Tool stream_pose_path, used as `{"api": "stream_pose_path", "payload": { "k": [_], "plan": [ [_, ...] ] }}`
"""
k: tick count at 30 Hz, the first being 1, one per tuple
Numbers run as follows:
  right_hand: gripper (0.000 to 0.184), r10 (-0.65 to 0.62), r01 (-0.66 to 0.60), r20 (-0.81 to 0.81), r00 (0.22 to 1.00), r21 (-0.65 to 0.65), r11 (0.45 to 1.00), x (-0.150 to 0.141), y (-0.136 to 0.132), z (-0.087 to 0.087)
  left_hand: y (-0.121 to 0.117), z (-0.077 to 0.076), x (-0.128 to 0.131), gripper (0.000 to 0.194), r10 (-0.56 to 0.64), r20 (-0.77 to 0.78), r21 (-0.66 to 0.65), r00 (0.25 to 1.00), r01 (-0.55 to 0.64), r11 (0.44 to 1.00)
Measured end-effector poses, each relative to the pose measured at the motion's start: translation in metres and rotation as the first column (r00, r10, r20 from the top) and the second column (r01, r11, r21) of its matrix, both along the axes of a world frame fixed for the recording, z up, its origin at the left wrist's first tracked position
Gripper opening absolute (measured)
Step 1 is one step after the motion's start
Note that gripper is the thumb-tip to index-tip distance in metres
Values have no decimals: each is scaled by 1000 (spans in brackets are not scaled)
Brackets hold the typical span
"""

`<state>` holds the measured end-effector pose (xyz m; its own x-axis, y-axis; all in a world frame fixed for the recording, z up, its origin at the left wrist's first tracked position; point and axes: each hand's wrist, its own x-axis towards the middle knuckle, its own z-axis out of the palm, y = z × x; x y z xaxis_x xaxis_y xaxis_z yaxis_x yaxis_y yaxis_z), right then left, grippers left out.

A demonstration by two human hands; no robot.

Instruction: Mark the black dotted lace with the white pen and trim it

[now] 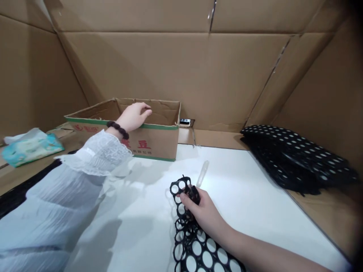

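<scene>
My right hand grasps a black sheet full of round holes over the middle of the bench, my thumb pressing across a crumpled bunch of it. The sheet is thin and dark, with a slight shine, made of rings joined side by side, and the white bench top shows through the holes as pale circles. Above my thumb, a small piece with a few rings sticks out to the left. Below, the rings run down in a narrow, folded strip, then spread into a wider, flatter part with larger circles, which runs out of view toward the near edge of the bench.

My left hand is over the near rim of an open cardboard box by the far left part of the bench; its fingers are loosely bent and look released. The box has green edging and red writing on its front.

A pale stick lies just beyond my right hand. More black sheets with white-looking dots lie piled across the right edge, near the far right corner.
</scene>
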<state>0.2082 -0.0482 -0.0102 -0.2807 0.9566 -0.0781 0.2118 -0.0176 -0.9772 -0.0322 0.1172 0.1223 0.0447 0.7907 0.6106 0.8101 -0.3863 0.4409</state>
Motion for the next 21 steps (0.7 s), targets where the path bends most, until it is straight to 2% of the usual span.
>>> {"api": "stream_pose_path", "payload": {
  "k": [2, 3, 5, 7, 10, 12, 15, 18, 19, 21],
  "plan": [
    [27, 6, -6, -5, 1000, 1, 1000, 0, 0, 0, -11, -2, 3, 23, -52, 120, 33, 991, 48, 998],
    [28, 11, -11, -13, 1000, -4, 1000, 0, 0, 1, -21, -3, 6, 24, -106, 198, 12, 974, 106, 994],
    [28, 25, -26, -37, 999, -23, 999, 0, -1, 3, -46, -5, 13, 23, -215, 401, -96, 891, 274, 957],
    [29, 45, -47, -67, 997, -35, 998, 0, -1, 6, -72, -7, 20, 22, -262, 551, -232, 792, 447, 864],
    [29, 72, -76, -103, 992, -39, 996, 0, -2, 8, -102, -15, 28, 21, -269, 681, -368, 681, 636, 678],
    [30, 78, -84, -125, 989, -41, 996, -1, -2, 8, -115, -23, 32, 22, -263, 734, -420, 626, 723, 548],
    [30, 104, -111, -149, 983, -33, 993, -2, -2, 6, -123, -38, 36, 40, -202, 813, -448, 547, 808, 383],
    [27, 134, -136, -123, 983, -8, 991, -3, -2, 5, -127, -49, 38, 57, -126, 854, -456, 504, 844, 283],
    [26, 142, -143, -106, 984, -1, 990, -4, -2, 5, -128, -52, 38, 59, -117, 854, -463, 507, 844, 272],
    [23, 157, -157, -73, 985, 6, 988, -4, -2, 6, -131, -56, 39, 56, -137, 827, -494, 545, 822, 283]
  ]
}}
